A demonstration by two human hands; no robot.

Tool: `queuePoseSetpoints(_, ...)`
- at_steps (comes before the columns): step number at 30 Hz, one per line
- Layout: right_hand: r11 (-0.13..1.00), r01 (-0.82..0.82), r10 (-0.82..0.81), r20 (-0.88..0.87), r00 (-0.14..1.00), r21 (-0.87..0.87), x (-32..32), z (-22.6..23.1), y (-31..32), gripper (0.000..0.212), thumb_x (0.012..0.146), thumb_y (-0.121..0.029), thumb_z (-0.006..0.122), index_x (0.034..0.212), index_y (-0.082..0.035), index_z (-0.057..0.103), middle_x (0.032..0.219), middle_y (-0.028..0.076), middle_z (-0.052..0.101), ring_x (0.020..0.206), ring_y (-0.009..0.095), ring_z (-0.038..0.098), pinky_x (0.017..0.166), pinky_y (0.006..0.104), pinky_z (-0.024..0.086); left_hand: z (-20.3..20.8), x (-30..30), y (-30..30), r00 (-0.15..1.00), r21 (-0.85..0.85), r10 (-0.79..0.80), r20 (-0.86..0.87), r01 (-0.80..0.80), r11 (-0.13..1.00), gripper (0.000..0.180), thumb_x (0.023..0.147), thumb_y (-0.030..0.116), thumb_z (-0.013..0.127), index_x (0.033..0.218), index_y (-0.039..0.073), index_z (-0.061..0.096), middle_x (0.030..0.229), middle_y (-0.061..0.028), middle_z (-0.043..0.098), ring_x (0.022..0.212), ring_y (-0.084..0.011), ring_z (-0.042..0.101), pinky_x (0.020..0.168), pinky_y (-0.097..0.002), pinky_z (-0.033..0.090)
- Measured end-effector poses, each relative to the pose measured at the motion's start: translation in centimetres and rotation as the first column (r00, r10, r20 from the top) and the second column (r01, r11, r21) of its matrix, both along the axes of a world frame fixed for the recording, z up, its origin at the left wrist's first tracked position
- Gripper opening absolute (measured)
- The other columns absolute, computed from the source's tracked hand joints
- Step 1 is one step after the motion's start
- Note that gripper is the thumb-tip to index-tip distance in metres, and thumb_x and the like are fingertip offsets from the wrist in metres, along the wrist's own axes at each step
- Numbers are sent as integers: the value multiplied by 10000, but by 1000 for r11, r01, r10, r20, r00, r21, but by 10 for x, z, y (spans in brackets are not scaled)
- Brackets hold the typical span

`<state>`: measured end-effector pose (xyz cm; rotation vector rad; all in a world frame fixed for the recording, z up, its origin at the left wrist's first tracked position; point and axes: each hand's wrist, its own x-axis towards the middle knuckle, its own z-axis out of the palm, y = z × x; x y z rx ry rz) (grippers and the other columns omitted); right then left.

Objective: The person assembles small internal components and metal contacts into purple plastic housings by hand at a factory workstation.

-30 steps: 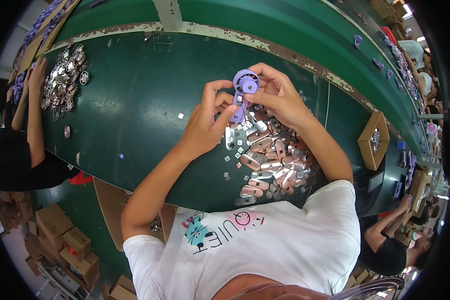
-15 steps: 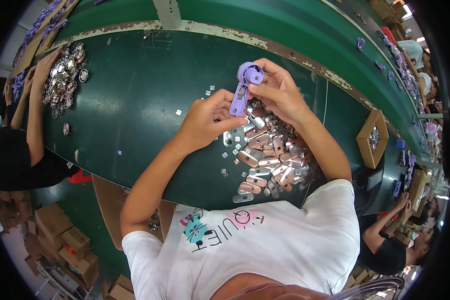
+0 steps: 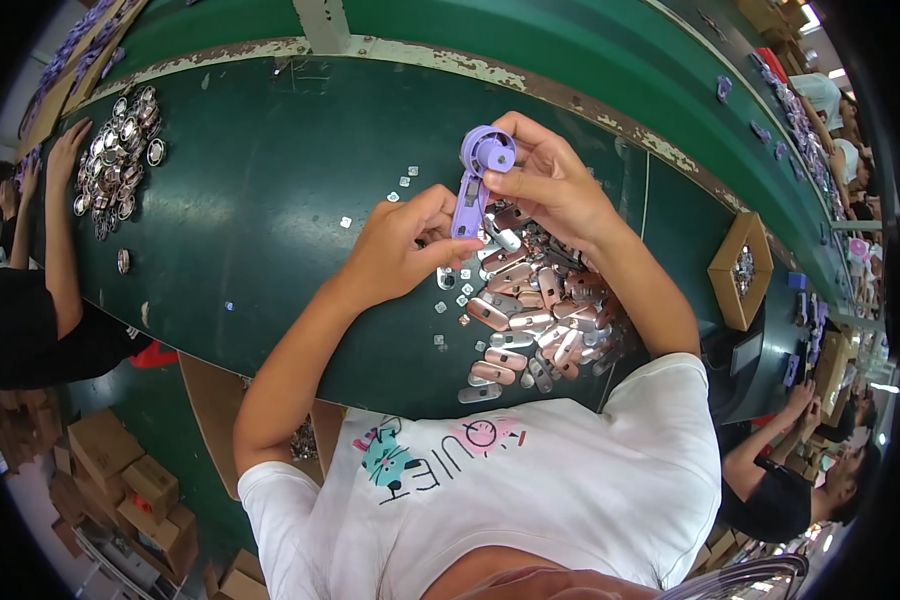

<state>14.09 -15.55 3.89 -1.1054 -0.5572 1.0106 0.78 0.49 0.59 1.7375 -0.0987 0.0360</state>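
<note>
Between both hands, above the green table, is a purple plastic part [image 3: 467, 205] with a round ring end at the top and a narrow flat arm below. My right hand [image 3: 550, 180] grips the ring end with thumb and fingers. The lower end of the arm is pinched by my left hand [image 3: 405, 242], whose curled fingers are partly hidden. Beneath my hands lies a heap of oval metal plates [image 3: 530, 320], copper-pink and silver. Several small clear square pieces [image 3: 440, 310] are scattered left of the heap.
A pile of round metal rings [image 3: 120, 155] sits far left, next to a co-worker's arm [image 3: 62, 230]. An open cardboard box [image 3: 720, 260] with small parts stands at the right. Behind the green table [image 3: 260, 200] runs a raised edge. Another person [image 3: 770, 490] works at the far right.
My two hands and the purple part have shifted slightly left in view, and the part is turned a little more upright. At the far left, the co-worker's hand has moved away from the ring pile.
</note>
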Motion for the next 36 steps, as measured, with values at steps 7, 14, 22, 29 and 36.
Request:
queuePoseSetpoints(7,997,-6,7,6,1000,-81,2,-6,-6,237,832,-68,678,995,-65,507,952,29,591,892,104,589,791,279,498,8,0,0,990,125,-78,-119,93,988,218,811,127,722,932,16,579,618,-39,632,528,-121,608,529,-241,485)
queuePoseSetpoints(14,999,-17,18,26,1000,-48,3,-10,-2,239,838,-89,670,1024,-65,522,954,21,588,884,95,587,751,266,499,-12,5,-7,999,-258,12,30,-3,966,323,801,76,724,1064,-10,556,851,-68,656,747,-97,640,655,-239,526)
queuePoseSetpoints(22,998,23,-21,50,999,-53,-2,-4,2,329,853,-141,658,1141,-52,525,1044,51,588,878,103,588,711,253,491,-5,2,-4,987,-382,-104,-120,51,923,405,807,11,694,1169,-24,517,1060,-69,603,938,-108,598,796,-251,505)
queuePoseSetpoints(29,996,-10,11,15,1000,-92,2,-3,-1,346,842,-138,678,1142,-39,535,1028,36,603,867,88,571,706,228,449,-2,-1,-8,999,-266,-50,-19,44,963,467,815,15,682,1232,0,474,1084,-76,599,942,-110,597,764,-245,501)
queuePoseSetpoints(36,877,425,-305,422,854,-225,118,-9,20,338,845,-239,682,1132,-82,598,882,20,655,805,92,614,653,244,458,-3,9,12,874,167,424,236,-467,868,614,806,98,700,1340,23,404,960,-113,650,759,-150,617,563,-255,499)
